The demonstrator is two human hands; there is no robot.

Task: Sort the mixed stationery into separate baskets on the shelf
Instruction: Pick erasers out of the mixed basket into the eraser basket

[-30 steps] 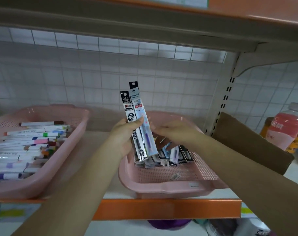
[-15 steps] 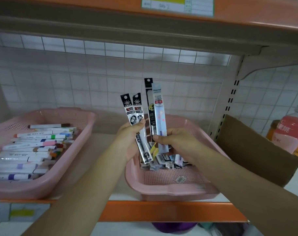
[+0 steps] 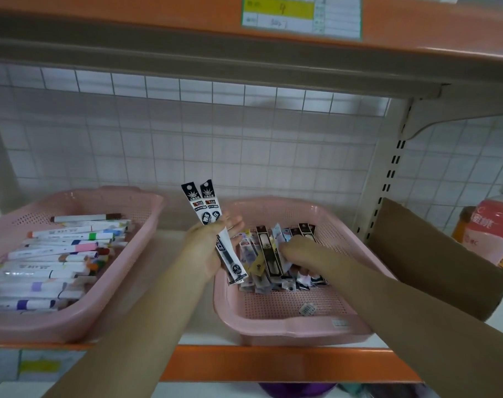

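Note:
My left hand [image 3: 208, 251] holds two black-and-white pen refill packets [image 3: 213, 225] upright, just left of the right pink basket [image 3: 290, 328]. My right hand [image 3: 305, 255] is down inside that basket on the heap of refill packets [image 3: 253, 278]. Its curled fingers pinch a black-and-gold packet [image 3: 269, 254] and a pale one beside it, both lying low on the heap. The left pink basket [image 3: 72, 320] holds several coloured markers [image 3: 60, 248] laid sideways.
A brown cardboard divider [image 3: 434, 259] stands right of the right basket, with a pink bottle [image 3: 493, 228] behind it. The upper shelf [image 3: 244, 61] hangs overhead. An orange shelf edge [image 3: 273, 364] runs along the front, and a strip of white shelf shows between the baskets.
My right hand has dropped from chest height into the right basket, bringing its two packets down onto the heap. My left hand stays raised with its two packets.

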